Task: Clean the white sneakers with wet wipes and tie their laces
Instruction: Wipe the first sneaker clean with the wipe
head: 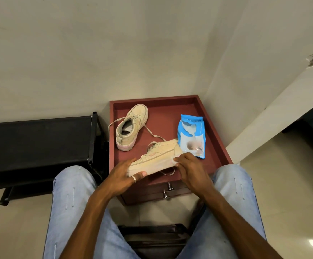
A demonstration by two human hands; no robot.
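- Here, the held sneaker (157, 156) lies tilted on its side above the red cabinet (217, 143) front edge, sole toward the person.
- The left hand (125, 174) grips one end; the right hand (191, 169) pinches a wet wipe (175, 160) against the other.
- The second sneaker (132, 127) and blue wipes pack (192, 135) rest behind it.

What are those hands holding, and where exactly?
The left hand grips a sneaker by its toe end; the right hand pinches a white wipe against its heel.
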